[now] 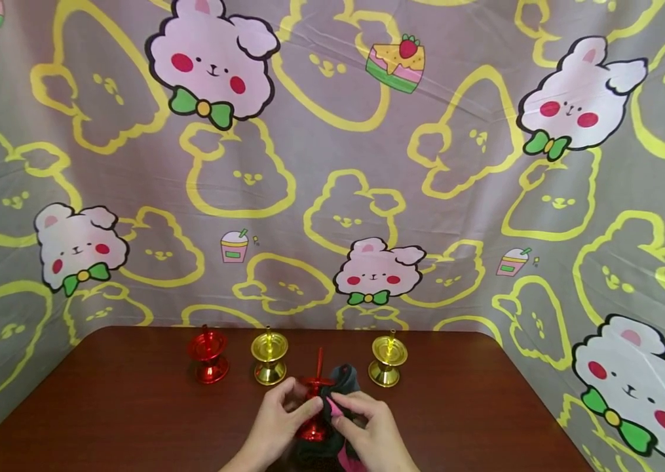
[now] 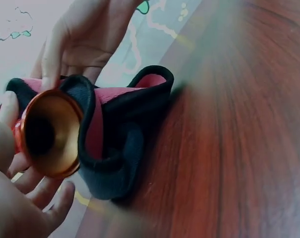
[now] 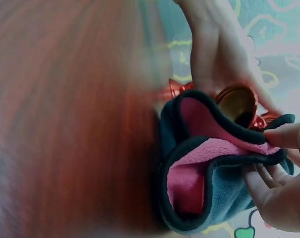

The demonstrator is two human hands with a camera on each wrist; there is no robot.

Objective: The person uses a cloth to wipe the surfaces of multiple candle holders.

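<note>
Near the front of the table, my left hand (image 1: 268,421) grips a red metal candle holder (image 1: 312,431) with a thin spike pointing up. Its hollow, gold-toned base (image 2: 65,126) faces the left wrist camera. Pinched in my right hand (image 1: 377,427) is a dark grey cloth (image 1: 344,378) with a pink fleecy inside and black edging. The cloth lies bunched against the holder's right side, and its folds (image 3: 189,144) hang down close to the tabletop. Part of the holder's stem is hidden behind fingers and fabric.
Along the back of the brown wooden table (image 1: 132,419) stand another red candle holder (image 1: 211,371) and a gold candle holder (image 1: 270,373) at left, with a second gold candle holder (image 1: 384,374) at right. A grey curtain (image 1: 308,236) with cartoon rabbits surrounds the table's back and sides.
</note>
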